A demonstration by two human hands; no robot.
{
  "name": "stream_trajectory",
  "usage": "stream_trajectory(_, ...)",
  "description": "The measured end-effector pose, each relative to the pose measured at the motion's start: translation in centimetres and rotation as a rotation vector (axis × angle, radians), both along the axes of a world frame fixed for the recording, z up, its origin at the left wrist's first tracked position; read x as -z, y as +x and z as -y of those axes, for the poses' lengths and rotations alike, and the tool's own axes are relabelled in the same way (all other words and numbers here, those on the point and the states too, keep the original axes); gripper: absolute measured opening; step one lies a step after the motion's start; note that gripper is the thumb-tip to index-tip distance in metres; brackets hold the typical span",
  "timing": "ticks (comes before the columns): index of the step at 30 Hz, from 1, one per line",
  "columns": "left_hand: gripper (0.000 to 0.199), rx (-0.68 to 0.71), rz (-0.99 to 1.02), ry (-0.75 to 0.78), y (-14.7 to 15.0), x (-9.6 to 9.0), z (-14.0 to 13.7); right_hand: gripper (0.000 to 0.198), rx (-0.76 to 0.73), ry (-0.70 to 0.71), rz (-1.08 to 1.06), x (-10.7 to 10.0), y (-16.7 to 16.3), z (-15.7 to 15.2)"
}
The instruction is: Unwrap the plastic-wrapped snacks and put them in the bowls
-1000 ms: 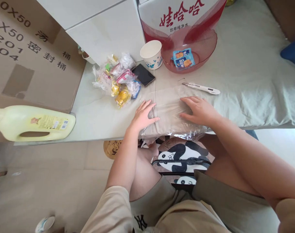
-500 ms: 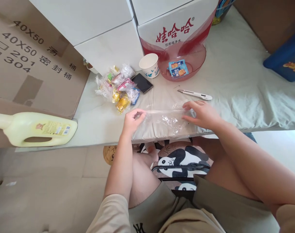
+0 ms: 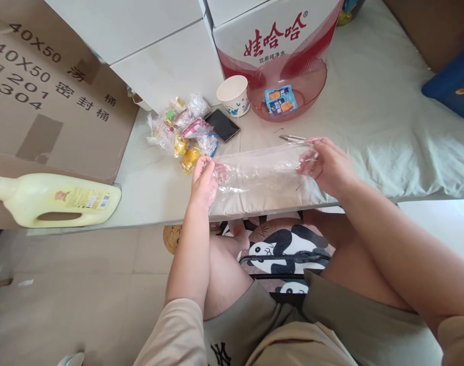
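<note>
A clear plastic bag [image 3: 260,168] is stretched flat between my two hands, just above the cloth-covered surface. My left hand [image 3: 204,182] pinches its left end, close to a heap of crumpled snack wrappers [image 3: 188,129]. At the right end, my right hand [image 3: 327,162] has the bag's upper corner between thumb and fingers, with film lying over the other fingers. Behind the right hand a utility knife [image 3: 291,138] shows only its tip end; the rest is covered by the hand.
A pink ribbed bowl [image 3: 311,94] holds blue snack packets [image 3: 280,100]. Left of it stand a paper cup [image 3: 233,95] and a dark phone [image 3: 223,125]. A yellow bottle [image 3: 64,200] lies at the left before a cardboard box [image 3: 44,91]. White boxes [image 3: 166,66] rise behind.
Both hands have lifted and moved slightly apart, pulling the bag wider. My right hand has closed on the bag's right end and now covers most of the knife.
</note>
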State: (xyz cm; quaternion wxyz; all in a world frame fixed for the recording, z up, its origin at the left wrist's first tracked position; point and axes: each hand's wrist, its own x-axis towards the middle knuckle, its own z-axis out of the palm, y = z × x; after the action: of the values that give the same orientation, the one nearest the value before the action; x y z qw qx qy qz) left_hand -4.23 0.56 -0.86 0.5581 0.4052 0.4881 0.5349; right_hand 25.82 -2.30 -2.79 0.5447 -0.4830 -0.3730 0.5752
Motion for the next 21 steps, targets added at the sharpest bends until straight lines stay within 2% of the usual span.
stream_trajectory(4,0.041,-0.071,-0.112,-0.121,0.5,0.2,-0.4,0.066,-0.063,0.016,0.076,0.9,-0.8,-0.1)
stream_trajectory(6,0.038,-0.076,-0.161,-0.166,0.3,0.1,-0.7,0.073,-0.058,0.042,0.150,1.1,-0.9,0.0)
stream_trajectory(11,0.044,-0.033,-0.123,-0.284,-0.5,-0.2,-1.1,0.065,0.015,0.056,0.244,1.8,-0.7,-0.4)
stream_trajectory(14,0.065,0.081,-0.044,-0.310,-0.5,-0.3,-1.0,0.072,-0.002,0.063,0.246,2.4,-0.5,-0.5)
stream_trajectory(16,0.086,0.165,-0.079,-0.292,-0.5,-0.4,-0.7,0.081,-0.011,0.087,0.274,2.5,0.1,-0.2)
stream_trajectory(18,0.098,0.194,-0.132,-0.274,-0.6,-0.5,-0.6,0.086,-0.081,0.108,0.377,2.0,1.1,0.4)
stream_trajectory(19,0.100,0.201,-0.139,-0.272,-0.7,-0.5,-0.5,0.083,-0.133,0.115,0.465,1.5,1.6,0.8)
stream_trajectory(21,0.098,0.243,-0.109,-0.271,-0.9,-0.6,-0.5,0.062,-0.181,0.140,0.675,0.3,2.5,1.6)
